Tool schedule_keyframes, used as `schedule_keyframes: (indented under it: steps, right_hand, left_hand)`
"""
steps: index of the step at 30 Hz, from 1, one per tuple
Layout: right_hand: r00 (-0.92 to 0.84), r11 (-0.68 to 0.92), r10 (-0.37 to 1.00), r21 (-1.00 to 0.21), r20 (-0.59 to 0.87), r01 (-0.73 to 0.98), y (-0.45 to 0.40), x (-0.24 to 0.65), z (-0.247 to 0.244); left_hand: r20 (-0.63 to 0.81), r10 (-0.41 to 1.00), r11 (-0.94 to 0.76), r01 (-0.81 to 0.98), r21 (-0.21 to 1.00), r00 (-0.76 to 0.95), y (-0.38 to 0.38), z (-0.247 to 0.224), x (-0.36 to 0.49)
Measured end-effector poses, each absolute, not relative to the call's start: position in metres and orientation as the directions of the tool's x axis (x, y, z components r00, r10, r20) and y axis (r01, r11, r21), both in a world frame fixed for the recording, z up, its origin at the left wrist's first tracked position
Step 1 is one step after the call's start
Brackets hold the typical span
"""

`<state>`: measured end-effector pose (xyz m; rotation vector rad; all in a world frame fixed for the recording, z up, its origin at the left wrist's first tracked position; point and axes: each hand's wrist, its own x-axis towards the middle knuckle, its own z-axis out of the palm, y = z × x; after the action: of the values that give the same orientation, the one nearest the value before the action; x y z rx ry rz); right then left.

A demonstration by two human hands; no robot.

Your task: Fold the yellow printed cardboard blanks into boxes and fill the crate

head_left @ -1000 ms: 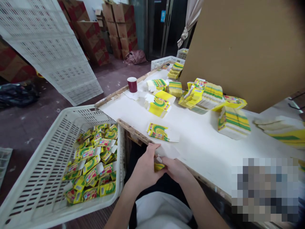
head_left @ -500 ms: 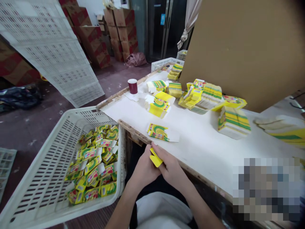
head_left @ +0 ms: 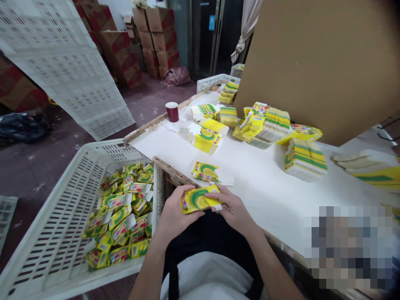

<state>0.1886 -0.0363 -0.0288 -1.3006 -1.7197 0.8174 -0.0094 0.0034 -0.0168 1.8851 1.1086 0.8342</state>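
Observation:
A small yellow and green carton [head_left: 197, 199] is held in front of me at the table's near edge. My left hand [head_left: 175, 212] grips its left end, with fingers behind and thumb along the bottom. My right hand [head_left: 230, 208] has its fingers on the carton's right end, where a yellow flap and a white flap show. Just beyond, a flat carton [head_left: 206, 171] lies on the white table [head_left: 250, 175]. To my left, a white plastic basket [head_left: 56, 246] holds many small yellow and green cartons [head_left: 120, 221].
Stacks of flat cartons [head_left: 306, 160] and a carton pile [head_left: 265, 125] sit across the table, below a large cardboard sheet [head_left: 312, 62]. A dark red cup [head_left: 172, 112] stands by the far left edge. White crates [head_left: 71, 71] stack at left; a blurred patch covers the lower right.
Both hands have moved apart and the carton has turned, so its broad printed face shows now. Before, only its yellow flaps showed between the closed hands.

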Motion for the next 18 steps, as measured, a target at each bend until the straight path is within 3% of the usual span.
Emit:
schedule_keyframes:
  steps: [4, 7, 13, 18]
  right_hand:
    - [-0.139, 0.231, 0.971, -0.926, 0.197, 0.297, -0.033, 0.191, -0.028]
    - [-0.024, 0.179, 0.984, -0.950, 0.178, 0.255, -0.033, 0.178, -0.034]
    - [0.102, 0.181, 0.974, -0.966, 0.202, 0.186, -0.034, 0.145, -0.037]
    - [-0.078, 0.209, 0.977, -0.953, 0.196, 0.221, -0.024, 0.149, -0.035]
  left_hand:
    - [0.163, 0.941, -0.210, 0.134, 0.969, 0.296, 0.002, -0.021, -0.004]
    - [0.135, 0.971, -0.147, 0.049, 0.988, 0.199, -0.002, -0.024, 0.004]
    - [0.098, 0.995, -0.097, -0.039, 0.994, 0.022, -0.006, -0.027, 0.011]
    - [0.063, 0.990, -0.055, 0.070, 0.996, -0.124, 0.003, -0.028, -0.011]
